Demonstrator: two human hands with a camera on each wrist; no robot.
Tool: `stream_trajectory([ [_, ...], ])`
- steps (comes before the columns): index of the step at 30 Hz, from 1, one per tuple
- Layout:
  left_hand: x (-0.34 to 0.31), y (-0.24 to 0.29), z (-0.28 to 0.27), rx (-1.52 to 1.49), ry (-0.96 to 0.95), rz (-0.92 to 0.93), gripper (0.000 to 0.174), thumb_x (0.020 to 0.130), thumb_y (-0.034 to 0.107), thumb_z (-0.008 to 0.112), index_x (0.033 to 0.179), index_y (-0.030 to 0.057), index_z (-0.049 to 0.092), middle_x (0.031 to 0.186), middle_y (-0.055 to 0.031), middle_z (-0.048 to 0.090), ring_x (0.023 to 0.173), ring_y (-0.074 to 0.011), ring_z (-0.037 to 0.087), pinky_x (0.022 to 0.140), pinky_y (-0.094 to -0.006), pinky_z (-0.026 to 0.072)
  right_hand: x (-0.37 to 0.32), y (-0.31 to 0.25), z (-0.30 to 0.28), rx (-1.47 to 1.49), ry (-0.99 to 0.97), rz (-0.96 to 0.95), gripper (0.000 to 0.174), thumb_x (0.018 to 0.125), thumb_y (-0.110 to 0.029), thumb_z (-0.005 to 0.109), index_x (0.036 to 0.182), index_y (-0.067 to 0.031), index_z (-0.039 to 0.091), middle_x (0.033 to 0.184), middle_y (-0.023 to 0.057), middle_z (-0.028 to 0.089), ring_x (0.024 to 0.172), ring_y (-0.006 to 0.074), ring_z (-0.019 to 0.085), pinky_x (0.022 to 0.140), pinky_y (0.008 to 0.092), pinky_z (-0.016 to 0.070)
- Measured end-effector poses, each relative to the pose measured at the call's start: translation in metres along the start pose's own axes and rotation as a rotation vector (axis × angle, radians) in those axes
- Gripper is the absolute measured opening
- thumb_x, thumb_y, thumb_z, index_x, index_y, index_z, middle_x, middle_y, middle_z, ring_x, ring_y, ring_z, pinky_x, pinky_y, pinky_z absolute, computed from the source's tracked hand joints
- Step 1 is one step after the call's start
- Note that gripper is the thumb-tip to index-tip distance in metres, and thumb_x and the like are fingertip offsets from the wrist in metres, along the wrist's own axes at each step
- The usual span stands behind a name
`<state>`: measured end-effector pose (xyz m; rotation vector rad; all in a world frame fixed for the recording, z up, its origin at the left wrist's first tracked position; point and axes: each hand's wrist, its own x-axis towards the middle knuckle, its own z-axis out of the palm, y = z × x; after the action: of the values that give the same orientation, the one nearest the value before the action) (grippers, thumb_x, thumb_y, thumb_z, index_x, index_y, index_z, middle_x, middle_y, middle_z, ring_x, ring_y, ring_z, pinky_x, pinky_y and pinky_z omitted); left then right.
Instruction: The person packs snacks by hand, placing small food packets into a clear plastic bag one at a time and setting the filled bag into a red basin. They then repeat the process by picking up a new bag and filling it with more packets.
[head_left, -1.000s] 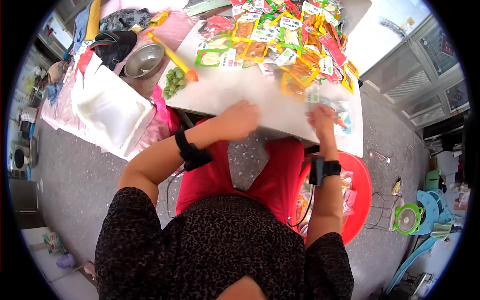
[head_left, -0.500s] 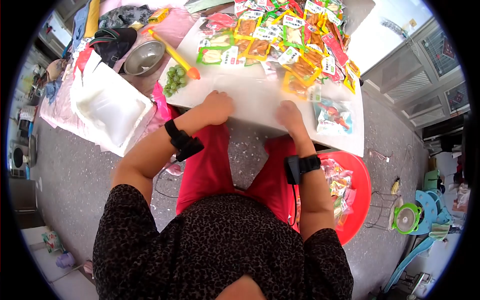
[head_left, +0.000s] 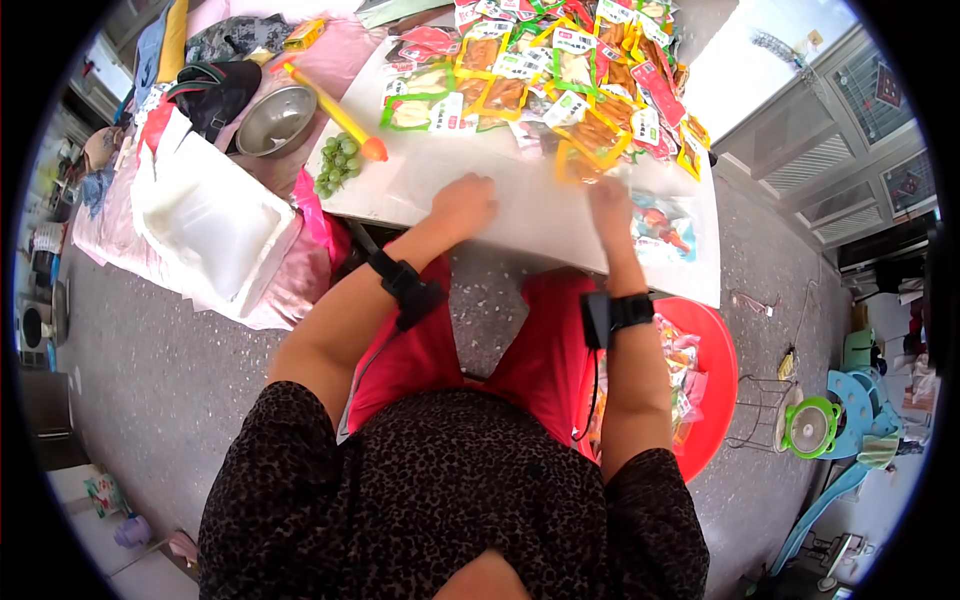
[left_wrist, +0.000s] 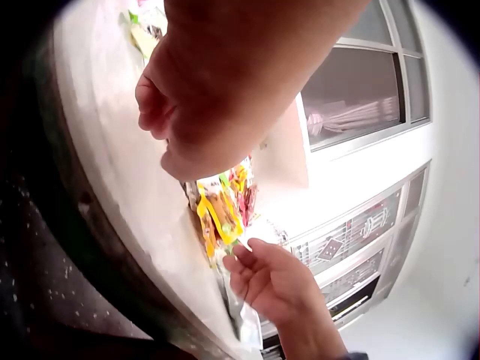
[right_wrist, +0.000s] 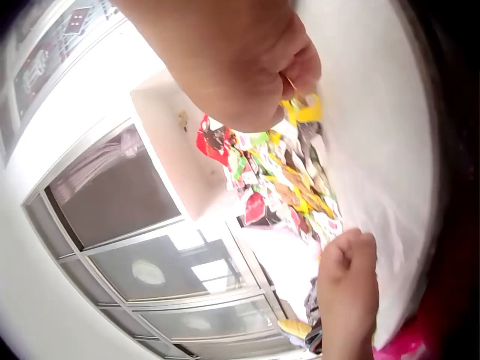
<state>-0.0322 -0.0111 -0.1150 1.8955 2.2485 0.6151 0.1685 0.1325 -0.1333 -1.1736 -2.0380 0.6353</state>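
Note:
In the head view my left hand (head_left: 465, 207) is at the table's near edge, fingers curled, pinching the rim of a clear plastic bag (head_left: 415, 180) that lies flat and is hard to make out. My right hand (head_left: 610, 212) is farther right, pinching a yellow-edged food packet (right_wrist: 306, 111) at the front of the heap; the right wrist view shows the packet beneath its fingertips. A pale blue packet (head_left: 665, 232) lies just right of that hand. Behind both hands spreads a heap of food packets (head_left: 575, 70) with yellow, green and red borders.
Green grapes (head_left: 338, 167) and a yellow stick with an orange end (head_left: 335, 108) lie at the table's left. Beyond are a metal bowl (head_left: 275, 120) and a white foam box (head_left: 210, 225). A red tub (head_left: 715, 375) of packets stands on the floor at right.
From the pale blue packet, my right hand came back to the middle, then moved forward to the heap's front packet. My left hand moved left, then slightly forward and right.

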Motion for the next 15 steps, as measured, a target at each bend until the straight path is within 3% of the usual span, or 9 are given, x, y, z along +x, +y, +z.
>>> stream_trajectory([
  [1, 0.000, 0.003, 0.010, -0.047, -0.001, 0.001, 0.021, 0.068, 0.021, 0.049, 0.080, 0.0039, 0.055, 0.083, -0.0142, 0.052, 0.078, -0.0306, 0.052, 0.068, -0.0382, 0.0428, 0.012, 0.005, -0.013, -0.181, 0.071, -0.078, 0.025, 0.071, -0.017, 0.049, 0.090, -0.0004, 0.051, 0.081, 0.0187, 0.055, 0.075, 0.0363, 0.052, 0.069, 0.0355, 0.0419],
  [3, -0.004, 0.017, 0.013, -0.075, -0.031, -0.038, 0.024, 0.067, 0.024, 0.050, 0.080, 0.0040, 0.055, 0.084, -0.0150, 0.052, 0.079, -0.0308, 0.052, 0.069, -0.0383, 0.0427, 0.026, 0.014, -0.029, -0.295, 0.211, 0.056, 0.030, 0.071, -0.023, 0.049, 0.094, -0.0025, 0.052, 0.090, 0.0155, 0.055, 0.085, 0.0329, 0.051, 0.075, 0.0390, 0.0388],
  [6, -0.007, 0.036, 0.003, -0.036, -0.087, -0.132, 0.028, 0.067, 0.027, 0.051, 0.081, 0.0040, 0.055, 0.086, -0.0161, 0.051, 0.081, -0.0308, 0.052, 0.070, -0.0383, 0.0426, 0.037, -0.012, -0.049, -0.687, -0.070, 0.361, 0.038, 0.071, -0.030, 0.049, 0.099, -0.0049, 0.052, 0.103, 0.0142, 0.050, 0.100, 0.0298, 0.044, 0.081, 0.0467, 0.0316],
  [12, -0.005, 0.034, 0.011, 0.001, -0.059, -0.144, 0.024, 0.066, 0.023, 0.048, 0.081, 0.0050, 0.056, 0.087, -0.0162, 0.051, 0.083, -0.0302, 0.051, 0.072, -0.0380, 0.0424, 0.041, -0.005, -0.032, -0.708, -0.186, 0.444, 0.037, 0.069, -0.032, 0.048, 0.096, -0.0074, 0.054, 0.112, 0.0138, 0.044, 0.108, 0.0268, 0.036, 0.084, 0.0527, 0.0240],
  [15, -0.003, 0.034, 0.011, 0.022, -0.084, -0.140, 0.024, 0.067, 0.022, 0.047, 0.081, 0.0053, 0.056, 0.088, -0.0157, 0.051, 0.082, -0.0301, 0.051, 0.072, -0.0380, 0.0422, 0.040, 0.007, -0.025, -0.655, -0.092, 0.287, 0.035, 0.068, -0.033, 0.048, 0.091, -0.0070, 0.055, 0.104, 0.0132, 0.049, 0.102, 0.0285, 0.042, 0.083, 0.0501, 0.0271],
])
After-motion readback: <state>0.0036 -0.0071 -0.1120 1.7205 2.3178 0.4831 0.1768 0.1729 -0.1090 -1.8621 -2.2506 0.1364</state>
